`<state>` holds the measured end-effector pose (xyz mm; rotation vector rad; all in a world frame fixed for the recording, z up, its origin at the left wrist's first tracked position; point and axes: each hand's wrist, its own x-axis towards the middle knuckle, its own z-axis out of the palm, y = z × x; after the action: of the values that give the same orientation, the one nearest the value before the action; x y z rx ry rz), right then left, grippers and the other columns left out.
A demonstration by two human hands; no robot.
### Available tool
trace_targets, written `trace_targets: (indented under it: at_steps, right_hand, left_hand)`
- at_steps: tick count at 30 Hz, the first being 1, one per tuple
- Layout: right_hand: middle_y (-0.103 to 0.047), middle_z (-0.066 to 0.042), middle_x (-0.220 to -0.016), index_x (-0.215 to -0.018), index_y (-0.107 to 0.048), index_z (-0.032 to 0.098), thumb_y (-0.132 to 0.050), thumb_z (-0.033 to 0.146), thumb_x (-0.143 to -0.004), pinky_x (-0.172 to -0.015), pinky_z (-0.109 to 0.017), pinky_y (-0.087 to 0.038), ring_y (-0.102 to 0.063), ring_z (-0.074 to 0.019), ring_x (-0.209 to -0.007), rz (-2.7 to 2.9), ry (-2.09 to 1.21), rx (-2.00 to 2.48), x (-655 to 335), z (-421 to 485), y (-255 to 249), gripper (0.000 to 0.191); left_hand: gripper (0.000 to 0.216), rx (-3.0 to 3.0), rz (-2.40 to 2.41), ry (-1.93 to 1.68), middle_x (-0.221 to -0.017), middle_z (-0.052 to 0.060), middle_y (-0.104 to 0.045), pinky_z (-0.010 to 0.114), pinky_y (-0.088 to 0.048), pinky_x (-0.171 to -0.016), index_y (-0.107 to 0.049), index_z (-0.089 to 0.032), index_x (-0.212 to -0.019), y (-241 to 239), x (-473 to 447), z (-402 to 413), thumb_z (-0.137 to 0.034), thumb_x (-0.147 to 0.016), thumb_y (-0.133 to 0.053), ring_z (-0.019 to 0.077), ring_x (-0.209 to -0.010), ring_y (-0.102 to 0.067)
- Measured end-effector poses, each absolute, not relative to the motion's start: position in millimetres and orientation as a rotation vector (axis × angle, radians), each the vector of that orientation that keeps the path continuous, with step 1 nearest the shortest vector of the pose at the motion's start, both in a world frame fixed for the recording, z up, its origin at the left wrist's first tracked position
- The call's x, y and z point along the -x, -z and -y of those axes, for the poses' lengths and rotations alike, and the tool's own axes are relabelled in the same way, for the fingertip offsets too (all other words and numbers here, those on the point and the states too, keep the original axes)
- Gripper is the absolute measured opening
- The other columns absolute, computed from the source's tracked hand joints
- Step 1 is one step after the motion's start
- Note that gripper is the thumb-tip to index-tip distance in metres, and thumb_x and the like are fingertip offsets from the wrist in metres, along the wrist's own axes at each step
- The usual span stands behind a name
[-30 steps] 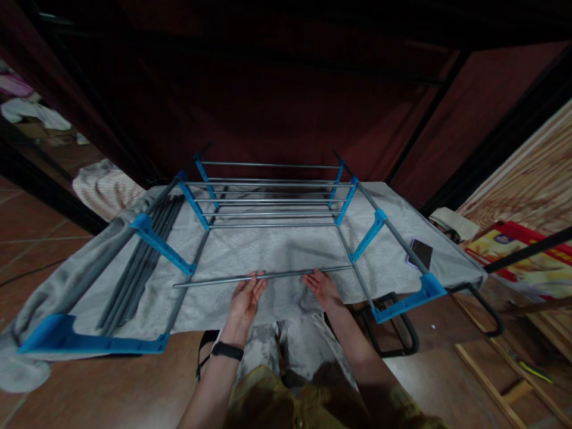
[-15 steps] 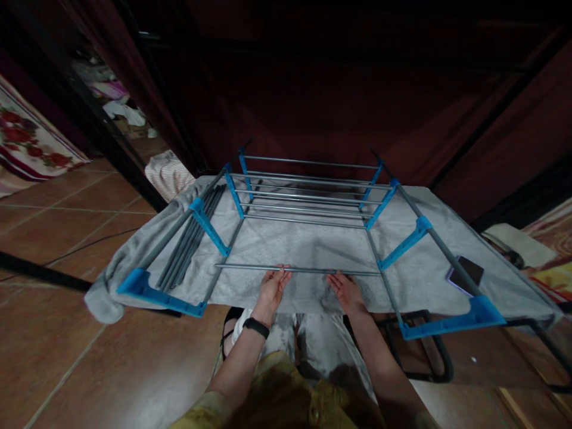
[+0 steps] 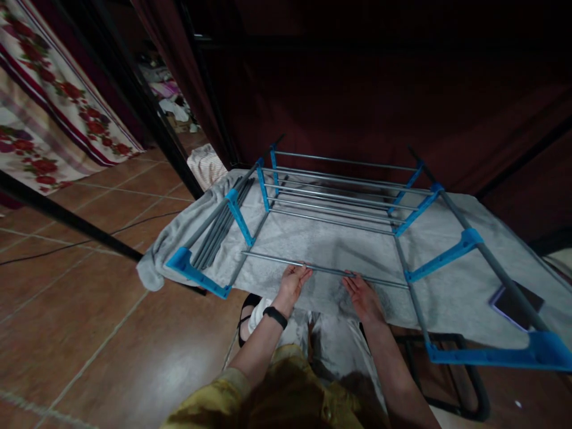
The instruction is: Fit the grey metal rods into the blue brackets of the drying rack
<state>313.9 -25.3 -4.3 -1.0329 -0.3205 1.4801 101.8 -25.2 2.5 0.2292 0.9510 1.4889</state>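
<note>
A thin grey metal rod point(image 3: 328, 270) lies crosswise in front of me, between the side tubes of a partly built rack with blue plastic brackets point(image 3: 240, 221). My left hand point(image 3: 291, 285), with a black band on its wrist, pinches the rod left of its middle. Further right, my right hand point(image 3: 363, 296) has its fingertips closed on the same rod. The rod's left end meets the rack's left lower tube, and its right end reaches close to the right lower tube point(image 3: 415, 304). Several similar crossbars point(image 3: 335, 210) span the rack's far section.
Grey cloth point(image 3: 313, 238) covers the surface under the rack. A bundle of grey tubes point(image 3: 223, 226) rests on the left, and a dark phone point(image 3: 516, 304) at the right, partly behind a tube. Black metal bars point(image 3: 465, 381) stand below the right front edge. Dark red curtain point(image 3: 357, 107) hangs behind.
My view has turned left, so everything appears further right and slightly tilted. The rod has shifted a little rightward against the rack; both hands stay on it.
</note>
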Motion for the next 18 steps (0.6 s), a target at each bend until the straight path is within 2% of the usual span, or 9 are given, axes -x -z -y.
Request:
trace_targets:
  at_steps: [3, 10, 18]
  right_hand:
    - [-0.077, -0.001, -0.091, -0.084, -0.067, 0.024, -0.07, 0.024, -0.084, -0.091, -0.036, -0.06, -0.073, -0.0164, -0.093, 0.315, -1.464, 1.055, -313.2, 26.1, 4.3, 0.002]
    - [-0.075, -0.002, -0.088, -0.082, -0.066, 0.023, -0.074, 0.034, -0.082, -0.089, -0.035, -0.061, -0.072, -0.0167, -0.091, 0.303, -1.422, 1.08, -312.5, 25.4, 5.1, 0.014]
    - [-0.076, -0.001, -0.09, -0.085, -0.068, 0.023, -0.074, 0.032, -0.081, -0.09, -0.034, -0.059, -0.072, -0.0156, -0.092, 0.296, -1.423, 1.037, -313.6, 26.0, 10.2, 0.012]
  left_hand:
    - [0.02, -0.213, -0.962, -1.483, -0.079, 0.005, -0.072, 0.037, -0.057, -0.095, -0.065, -0.013, -0.08, -2.6, -102.1, 26.0, -0.012, -0.073, -0.084, 0.0156, -0.077, -0.072]
    - [0.02, -0.179, -0.964, -1.463, -0.076, 0.007, -0.071, 0.039, -0.057, -0.095, -0.061, -0.013, -0.076, -5.0, -101.9, 25.8, -0.013, -0.077, -0.082, 0.0182, -0.077, -0.073]
    - [0.016, -0.149, -0.953, -1.451, -0.078, 0.007, -0.071, 0.035, -0.06, -0.088, -0.06, -0.014, -0.08, -6.4, -101.2, 24.7, -0.013, -0.083, -0.076, 0.0173, -0.076, -0.074]
